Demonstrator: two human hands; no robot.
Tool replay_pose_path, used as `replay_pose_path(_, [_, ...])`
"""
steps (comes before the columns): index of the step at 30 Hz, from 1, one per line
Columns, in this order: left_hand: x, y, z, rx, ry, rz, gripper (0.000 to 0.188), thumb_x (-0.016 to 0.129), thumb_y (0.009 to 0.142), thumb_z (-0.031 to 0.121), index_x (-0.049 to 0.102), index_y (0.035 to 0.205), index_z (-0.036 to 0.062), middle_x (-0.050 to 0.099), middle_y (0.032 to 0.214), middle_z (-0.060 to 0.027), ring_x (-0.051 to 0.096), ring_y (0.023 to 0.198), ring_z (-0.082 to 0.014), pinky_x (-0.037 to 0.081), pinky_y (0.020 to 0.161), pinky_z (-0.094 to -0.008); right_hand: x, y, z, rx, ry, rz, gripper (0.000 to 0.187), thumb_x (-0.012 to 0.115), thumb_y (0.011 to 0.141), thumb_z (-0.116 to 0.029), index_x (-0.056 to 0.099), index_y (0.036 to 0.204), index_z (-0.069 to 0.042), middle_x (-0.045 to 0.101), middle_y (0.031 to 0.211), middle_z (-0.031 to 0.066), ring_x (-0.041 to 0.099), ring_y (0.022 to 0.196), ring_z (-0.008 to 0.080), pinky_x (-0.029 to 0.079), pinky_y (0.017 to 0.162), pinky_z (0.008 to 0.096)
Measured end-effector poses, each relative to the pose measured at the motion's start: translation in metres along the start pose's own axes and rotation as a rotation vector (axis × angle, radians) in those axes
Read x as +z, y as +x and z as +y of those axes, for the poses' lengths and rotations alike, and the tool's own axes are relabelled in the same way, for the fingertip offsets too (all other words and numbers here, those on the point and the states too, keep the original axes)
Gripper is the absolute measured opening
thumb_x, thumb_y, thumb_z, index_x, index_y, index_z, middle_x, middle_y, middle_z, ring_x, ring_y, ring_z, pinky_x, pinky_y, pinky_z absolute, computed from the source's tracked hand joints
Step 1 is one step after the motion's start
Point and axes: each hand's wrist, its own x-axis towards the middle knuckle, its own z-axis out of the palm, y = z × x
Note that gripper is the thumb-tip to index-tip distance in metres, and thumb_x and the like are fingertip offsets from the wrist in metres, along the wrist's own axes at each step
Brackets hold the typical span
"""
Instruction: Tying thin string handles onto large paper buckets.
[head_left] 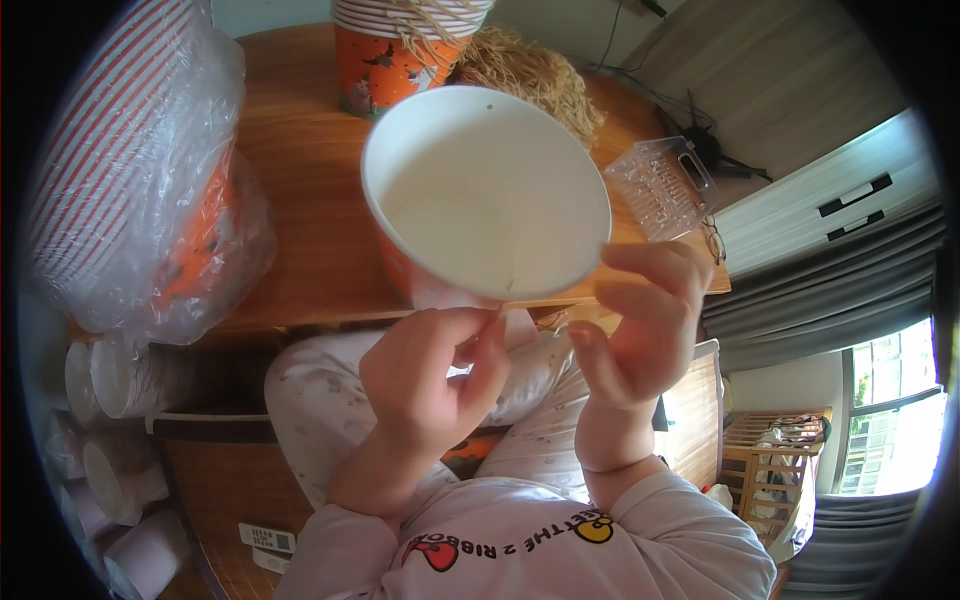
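Observation:
A large paper bucket [480, 190], white inside and orange outside, tilts toward me at the table's near edge. A small hole shows in its wall near the far rim, and a small mark lies near the close rim. My left hand [430, 370] is closed in a pinch just below the near rim; whatever lies between thumb and forefinger is too small to make out. To the right of the rim, my right hand [650, 325] has its fingers curved and apart, with nothing visible in them. The bucket's underside is hidden.
Behind stands a stack of orange buckets [385, 65] with tan strings over it, beside a string bundle [530, 85]. A plastic-wrapped bucket stack [130, 190] fills the left. A clear plastic holder [660, 190] and glasses [714, 240] sit right on the wooden table [285, 130].

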Motion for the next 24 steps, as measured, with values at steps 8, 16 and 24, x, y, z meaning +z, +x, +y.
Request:
replay_pose_path(8, [0.0, 0.003, 0.003, -0.089, -0.075, -0.032, 0.015, 0.078, 0.079, 0.005, 0.064, 0.084, 0.0029, 0.065, 0.068, -0.0067, 0.064, 0.054, -0.0173, 0.047, 0.05, -0.0277, 0.003, 0.02, -0.01, 0.081, -0.01, -0.353, 0.04, 0.079, 0.071, -0.038, 0.071, 0.102, -0.014, 0.067, 0.08, -0.0032, 0.059, 0.083, 0.0179, 0.034, 0.087, 0.0359])
replay_pose_path(16, [0.004, 0.005, 0.006, -0.153, -0.134, -0.031, 0.016, 0.079, 0.08, 0.009, 0.066, 0.087, 0.0043, 0.067, 0.069, -0.008, 0.066, 0.057, -0.0175, 0.048, 0.051, -0.0274, 0.006, 0.019, -0.01, 0.151, 0.068, -0.404, 0.031, 0.079, 0.073, -0.036, 0.073, 0.094, -0.015, 0.069, 0.079, -0.0053, 0.061, 0.085, 0.0178, 0.034, 0.094, 0.0397])
replay_pose_path(24, [0.003, 0.003, 0.004, -0.212, -0.173, -0.027, 0.018, 0.08, 0.08, 0.011, 0.066, 0.088, 0.0045, 0.067, 0.07, -0.0076, 0.066, 0.057, -0.0173, 0.049, 0.052, -0.0274, 0.006, 0.023, -0.012, 0.146, 0.086, -0.436, 0.026, 0.08, 0.073, -0.032, 0.073, 0.093, -0.015, 0.07, 0.08, -0.0039, 0.063, 0.089, 0.0176, 0.034, 0.097, 0.0442])
